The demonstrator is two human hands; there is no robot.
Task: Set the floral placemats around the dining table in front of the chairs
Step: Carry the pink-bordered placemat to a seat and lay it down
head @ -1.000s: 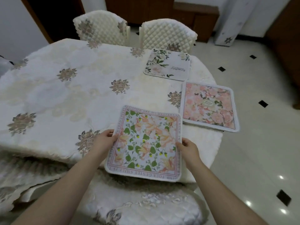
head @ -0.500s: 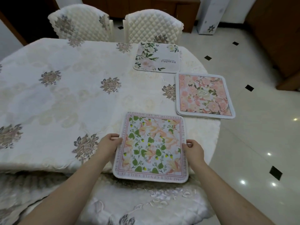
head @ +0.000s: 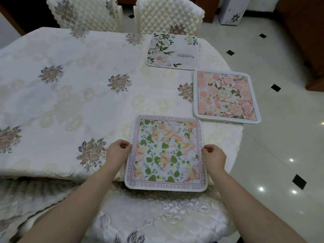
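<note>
1. Head view: left hand at the left edge of the near placemat, fingers curled, pinching the mat's edge about midway along.
2. Right hand at the right edge of the same mat, fingers curled, pinching that edge, roughly level with the left hand.
3. Near placemat: square, green leaves and peach flowers, pink text border. It lies on the table's near edge, and its near side overhangs the tablecloth edge slightly, above the chair seat below.
4. Pink placemat: rose print with an oval label in the centre, flat on the table's right edge, just beyond and right of the near mat, not touching it. Its right side reaches past the table edge.
5. White placemat: green leaves, word "Beautiful" reading upside down, flat at the far right of the table, in front of the right quilted chair.
6. Left quilted chair stands at the far side, no mat in front of it.
7. Tablecloth: cream with embroidered grey-brown flower motifs, covers the whole table.
8. Floor: glossy light tiles with small black diamonds, light reflections on the right.
</note>
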